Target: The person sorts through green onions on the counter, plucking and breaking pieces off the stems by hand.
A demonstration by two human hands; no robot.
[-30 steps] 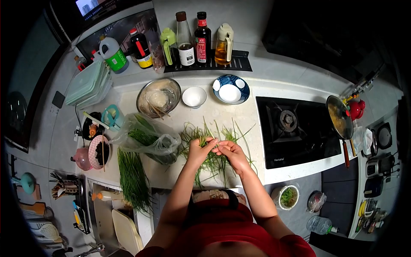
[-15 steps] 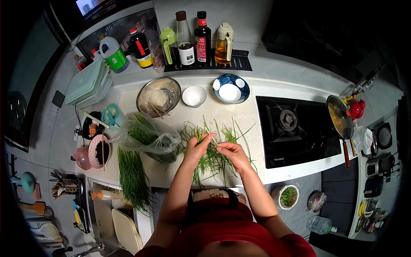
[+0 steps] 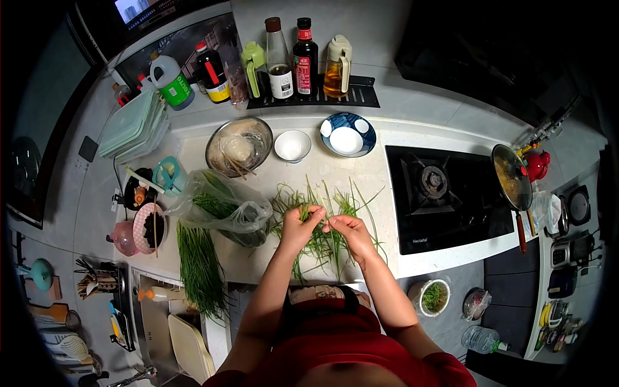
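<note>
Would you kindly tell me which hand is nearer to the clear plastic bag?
The left hand: it is just to the right of the clear plastic bag. The right hand is farther right, on the left hand's far side.

Left hand (image 3: 298,227) slightly lower than half second ago, its fingertips nearer right hand (image 3: 354,235). Fingertips of both hands, meeting one second ago, now just apart. Green stem slanting between them half second ago now hard to distinguish.
</note>
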